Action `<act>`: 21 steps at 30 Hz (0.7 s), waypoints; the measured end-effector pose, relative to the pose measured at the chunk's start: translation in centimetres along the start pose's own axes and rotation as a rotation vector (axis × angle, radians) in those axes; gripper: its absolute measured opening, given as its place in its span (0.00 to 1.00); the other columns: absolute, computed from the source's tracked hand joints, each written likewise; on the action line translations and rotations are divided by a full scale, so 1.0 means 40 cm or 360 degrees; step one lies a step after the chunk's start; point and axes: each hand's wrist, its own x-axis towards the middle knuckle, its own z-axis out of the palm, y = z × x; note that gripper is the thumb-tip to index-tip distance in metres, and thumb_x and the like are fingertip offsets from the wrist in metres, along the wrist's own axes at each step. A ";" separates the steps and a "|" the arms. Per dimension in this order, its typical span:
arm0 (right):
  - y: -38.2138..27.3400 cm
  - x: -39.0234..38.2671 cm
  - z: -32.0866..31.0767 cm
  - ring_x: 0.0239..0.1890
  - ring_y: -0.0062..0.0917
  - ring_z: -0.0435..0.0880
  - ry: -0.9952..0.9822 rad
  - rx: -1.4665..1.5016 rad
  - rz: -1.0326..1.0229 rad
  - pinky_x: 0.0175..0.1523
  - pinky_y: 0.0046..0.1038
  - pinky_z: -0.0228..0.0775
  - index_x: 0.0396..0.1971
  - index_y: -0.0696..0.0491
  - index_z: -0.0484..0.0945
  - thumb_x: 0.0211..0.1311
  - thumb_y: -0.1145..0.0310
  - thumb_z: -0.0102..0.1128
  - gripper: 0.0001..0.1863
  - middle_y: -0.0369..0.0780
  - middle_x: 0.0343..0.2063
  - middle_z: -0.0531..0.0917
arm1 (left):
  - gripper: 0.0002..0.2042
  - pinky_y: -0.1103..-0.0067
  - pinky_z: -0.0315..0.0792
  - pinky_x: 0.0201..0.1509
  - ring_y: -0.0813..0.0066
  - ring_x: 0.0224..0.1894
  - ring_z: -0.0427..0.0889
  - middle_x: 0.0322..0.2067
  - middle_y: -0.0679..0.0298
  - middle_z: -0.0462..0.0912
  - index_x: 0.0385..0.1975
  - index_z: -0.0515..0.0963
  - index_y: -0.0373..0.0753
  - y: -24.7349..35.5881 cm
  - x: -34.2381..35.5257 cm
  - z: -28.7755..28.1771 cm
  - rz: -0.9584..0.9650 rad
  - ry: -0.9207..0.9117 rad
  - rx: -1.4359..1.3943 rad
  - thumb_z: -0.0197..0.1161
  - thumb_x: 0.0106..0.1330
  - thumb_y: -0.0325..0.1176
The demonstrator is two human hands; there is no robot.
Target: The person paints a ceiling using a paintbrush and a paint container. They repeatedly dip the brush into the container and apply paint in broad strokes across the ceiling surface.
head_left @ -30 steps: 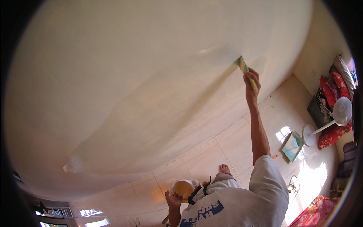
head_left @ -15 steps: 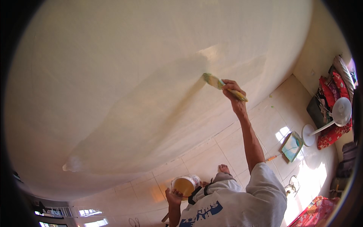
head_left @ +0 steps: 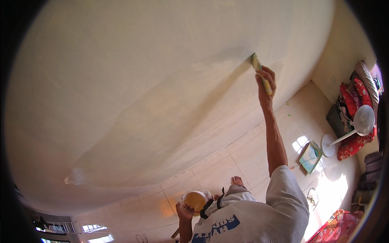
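Observation:
With my right arm stretched forward, my right hand (head_left: 266,80) is closed around the yellow handle of a paintbrush (head_left: 257,62). Its greenish bristle tip touches the pale wall (head_left: 170,81). A darker, damp-looking area spreads leftward from the brush over the wall, and a long shadow of the arm and brush crosses it. Low at my left side, my left hand (head_left: 185,211) grips the rim of a white paint bucket (head_left: 206,195) with yellowish paint (head_left: 195,201) inside. Part of the bucket is hidden behind my clothing.
On the tiled floor (head_left: 219,168) to the right lies a teal-stained paint tray (head_left: 310,157). Behind it stands a white pedestal fan (head_left: 329,145) beside red patterned cloths (head_left: 351,146). A thin wire coil (head_left: 312,197) lies closer, near a sunlit patch. My bare foot (head_left: 237,181) is near the wall's base.
My right hand has carried the brush up and to the right along the wall, turning the brush more upright. My left hand and the bucket stay nearly in place.

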 end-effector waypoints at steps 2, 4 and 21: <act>-0.042 -0.061 0.073 0.57 0.33 0.78 -0.0133 -0.0162 0.0044 0.53 0.31 0.77 0.41 0.50 0.87 0.57 0.84 0.70 0.14 0.41 0.54 0.75 | 0.23 0.68 0.65 0.33 0.67 0.25 0.67 0.22 0.66 0.68 0.29 0.70 0.42 0.001 -0.003 0.004 0.0010 0.0001 0.0027 0.52 0.68 0.59; -0.117 -0.112 0.130 0.50 0.31 0.82 -0.0200 -0.0148 0.0016 0.49 0.29 0.78 0.40 0.51 0.87 0.55 0.85 0.71 0.14 0.42 0.54 0.74 | 0.22 0.68 0.65 0.33 0.67 0.25 0.67 0.22 0.66 0.68 0.29 0.70 0.42 0.003 -0.003 0.003 0.0014 -0.0009 0.0014 0.51 0.68 0.58; 0.014 0.052 -0.044 0.59 0.31 0.79 -0.0235 0.0712 0.0624 0.63 0.37 0.76 0.45 0.55 0.81 0.69 0.71 0.63 0.08 0.44 0.57 0.80 | 0.21 0.68 0.66 0.33 0.66 0.25 0.68 0.22 0.65 0.68 0.29 0.71 0.42 -0.003 -0.008 0.003 0.0026 0.0026 -0.0042 0.52 0.68 0.57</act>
